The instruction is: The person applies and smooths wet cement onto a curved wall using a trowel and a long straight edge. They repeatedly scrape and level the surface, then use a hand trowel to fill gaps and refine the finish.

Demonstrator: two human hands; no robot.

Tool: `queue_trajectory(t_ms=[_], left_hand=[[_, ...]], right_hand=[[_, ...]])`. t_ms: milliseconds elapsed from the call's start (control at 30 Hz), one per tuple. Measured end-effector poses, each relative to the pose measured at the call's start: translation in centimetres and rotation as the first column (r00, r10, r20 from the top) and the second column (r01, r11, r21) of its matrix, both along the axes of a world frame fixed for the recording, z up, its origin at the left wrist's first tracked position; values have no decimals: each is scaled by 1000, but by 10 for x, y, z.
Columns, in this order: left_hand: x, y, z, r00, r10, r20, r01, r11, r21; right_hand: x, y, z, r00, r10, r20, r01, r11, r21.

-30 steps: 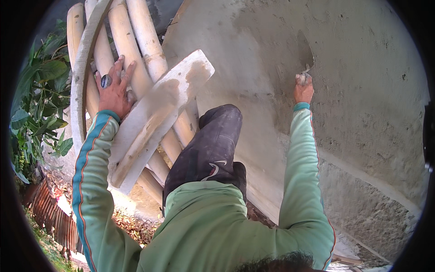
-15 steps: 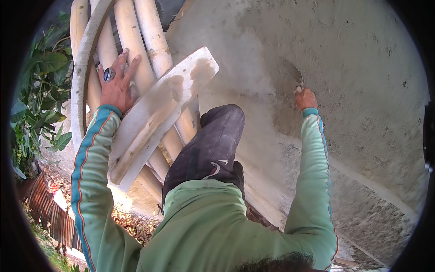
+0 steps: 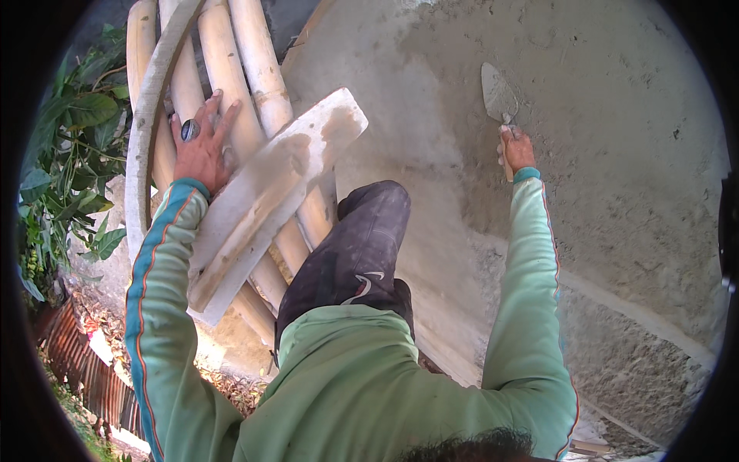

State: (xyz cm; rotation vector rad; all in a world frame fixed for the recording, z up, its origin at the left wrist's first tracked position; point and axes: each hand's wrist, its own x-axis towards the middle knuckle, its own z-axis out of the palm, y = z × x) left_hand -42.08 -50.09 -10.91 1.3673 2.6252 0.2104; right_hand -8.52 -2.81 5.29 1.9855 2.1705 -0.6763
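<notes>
My left hand (image 3: 204, 152) rests with fingers spread on pale bamboo poles (image 3: 223, 58), a dark oval ring on one finger. Beside that wrist, a long whitish plastering float (image 3: 314, 142) with a brown wooden handle strip lies slantwise across the poles, smeared with damp mortar. Out to the right, my right hand (image 3: 517, 149) is closed around the handle of a small pointed trowel (image 3: 499, 94). Its grey blade points away from me, in front of the plastered wall (image 3: 608, 146). Whether the blade touches the surface is hard to tell.
A curved grey strip (image 3: 138, 165) runs along the left side of the poles. Leafy plants (image 3: 85, 138) grow at the far left, above rusty corrugated metal (image 3: 88, 366). A ledge (image 3: 639, 319) crosses the wall's lower right. My bent knee (image 3: 377, 208) is between my arms.
The trowel's blade has turned from a dark, partly hidden angle to show its broad face. My right hand has shifted slightly upward. My left hand stays on the poles.
</notes>
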Motion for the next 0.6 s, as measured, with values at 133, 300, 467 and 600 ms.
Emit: queue_trajectory(t_ms=[133,300,467,600], left_hand=[[-3,1,-1,1000,-21,11,20,1000,16],[-2,3,0,1000,-18,13,18,1000,15],[1,2,-1,1000,-5,26,5,999,35],[0,2,2,1000,-4,9,4,1000,16]], right_hand=[[120,12,-63,849,215,482,-298,949,103],[179,-4,-71,849,161,504,-213,976,47],[169,-34,-60,737,165,656,-280,957,74],[107,-23,-51,862,128,491,-272,934,233]])
